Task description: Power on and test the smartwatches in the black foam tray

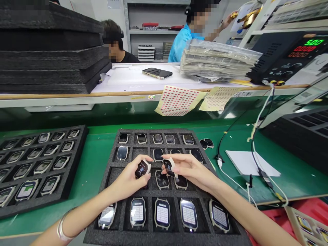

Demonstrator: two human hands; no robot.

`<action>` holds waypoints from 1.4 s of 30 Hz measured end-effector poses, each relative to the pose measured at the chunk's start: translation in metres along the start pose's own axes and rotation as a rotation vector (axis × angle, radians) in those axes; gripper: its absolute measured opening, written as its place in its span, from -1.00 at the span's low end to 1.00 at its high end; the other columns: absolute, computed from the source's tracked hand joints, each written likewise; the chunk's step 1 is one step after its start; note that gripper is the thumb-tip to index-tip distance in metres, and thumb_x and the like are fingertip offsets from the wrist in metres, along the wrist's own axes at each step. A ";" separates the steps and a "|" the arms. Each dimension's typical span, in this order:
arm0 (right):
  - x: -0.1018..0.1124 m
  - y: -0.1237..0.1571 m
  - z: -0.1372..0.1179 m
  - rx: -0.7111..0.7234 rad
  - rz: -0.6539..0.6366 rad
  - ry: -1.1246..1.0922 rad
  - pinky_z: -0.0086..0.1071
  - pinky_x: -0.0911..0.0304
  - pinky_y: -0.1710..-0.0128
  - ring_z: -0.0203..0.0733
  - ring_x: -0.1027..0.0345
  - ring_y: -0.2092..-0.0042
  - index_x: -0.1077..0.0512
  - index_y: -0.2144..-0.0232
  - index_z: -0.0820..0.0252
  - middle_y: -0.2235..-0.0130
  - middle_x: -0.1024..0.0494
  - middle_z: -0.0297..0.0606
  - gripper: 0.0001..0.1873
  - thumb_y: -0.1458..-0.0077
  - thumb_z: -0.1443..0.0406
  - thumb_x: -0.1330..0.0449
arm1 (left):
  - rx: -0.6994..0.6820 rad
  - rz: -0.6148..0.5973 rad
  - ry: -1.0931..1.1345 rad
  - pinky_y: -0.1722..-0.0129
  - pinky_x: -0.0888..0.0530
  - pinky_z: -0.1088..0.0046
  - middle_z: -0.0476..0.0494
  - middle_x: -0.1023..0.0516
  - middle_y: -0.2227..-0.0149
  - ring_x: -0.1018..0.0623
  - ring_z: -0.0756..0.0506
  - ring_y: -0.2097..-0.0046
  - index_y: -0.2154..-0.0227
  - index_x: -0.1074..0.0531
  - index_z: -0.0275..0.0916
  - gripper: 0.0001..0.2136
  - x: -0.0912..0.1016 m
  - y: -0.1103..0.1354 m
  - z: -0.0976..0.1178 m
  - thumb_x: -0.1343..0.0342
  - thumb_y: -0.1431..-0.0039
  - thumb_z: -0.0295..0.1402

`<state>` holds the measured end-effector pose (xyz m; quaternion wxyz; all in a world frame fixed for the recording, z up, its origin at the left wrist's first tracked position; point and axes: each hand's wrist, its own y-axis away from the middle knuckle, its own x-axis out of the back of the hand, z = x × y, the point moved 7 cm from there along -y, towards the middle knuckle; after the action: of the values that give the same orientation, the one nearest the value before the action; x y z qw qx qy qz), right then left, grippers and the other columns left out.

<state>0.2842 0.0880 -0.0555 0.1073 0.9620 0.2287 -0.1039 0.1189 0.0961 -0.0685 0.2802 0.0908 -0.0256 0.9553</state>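
My left hand (135, 176) grips a smartwatch case (142, 168) between thumb and fingers, its dark face tilted up. In my right hand (186, 167) is a second smartwatch case (169, 166), pinched at its pale rim. Both hands are over the middle of a black foam tray (148, 238), a short gap between the two cases. Several watch cases lie in the tray's pockets. Those in the front row, such as one watch (162, 213), have lit white screens; most farther back are dark. My hands and forearms cover some pockets.
Left stands another foam tray (74, 171) of watches. Two dark watch pieces (207, 142) lie right of the middle tray, near cables (222, 136) and white paper (252, 163). A shelf ahead bears stacked foam (51, 65), a phone (157, 73) and a power supply (287, 54). Two people are beyond.
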 end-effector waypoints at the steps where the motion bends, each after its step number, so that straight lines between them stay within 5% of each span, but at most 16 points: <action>1: 0.000 0.000 0.001 -0.008 -0.001 -0.002 -0.19 -0.26 0.06 -0.06 -0.47 0.17 -0.44 0.01 0.26 0.22 -0.57 -0.09 -0.51 0.02 0.27 -0.35 | -0.004 -0.010 -0.002 0.28 -0.28 0.50 0.00 -0.33 0.28 -0.34 -0.02 0.31 0.09 -0.27 -0.17 -0.70 -0.001 0.000 0.000 -0.01 -0.08 -0.49; 34: -0.003 0.001 0.002 -0.014 -0.030 0.030 -0.25 -0.28 0.15 -0.07 -0.47 0.18 -0.44 0.02 0.29 0.24 -0.59 -0.11 -0.52 0.01 0.27 -0.34 | -0.002 0.019 -0.073 0.29 -0.30 0.50 0.02 -0.34 0.34 -0.36 -0.02 0.34 0.10 -0.26 -0.18 -0.71 0.003 0.003 0.005 0.00 -0.08 -0.47; 42: -0.002 0.003 -0.001 0.002 -0.015 0.040 -0.23 -0.27 0.13 -0.07 -0.47 0.18 -0.44 0.02 0.28 0.26 -0.59 -0.10 -0.53 0.00 0.26 -0.34 | -0.044 0.081 -0.114 0.23 -0.32 0.47 -0.05 -0.38 0.22 -0.38 -0.05 0.25 0.09 -0.28 -0.19 -0.70 0.009 0.002 0.006 -0.01 -0.08 -0.49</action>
<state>0.2835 0.0850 -0.0536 0.1009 0.9622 0.2380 -0.0859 0.1117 0.0983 -0.0607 0.2416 0.1376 -0.0661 0.9583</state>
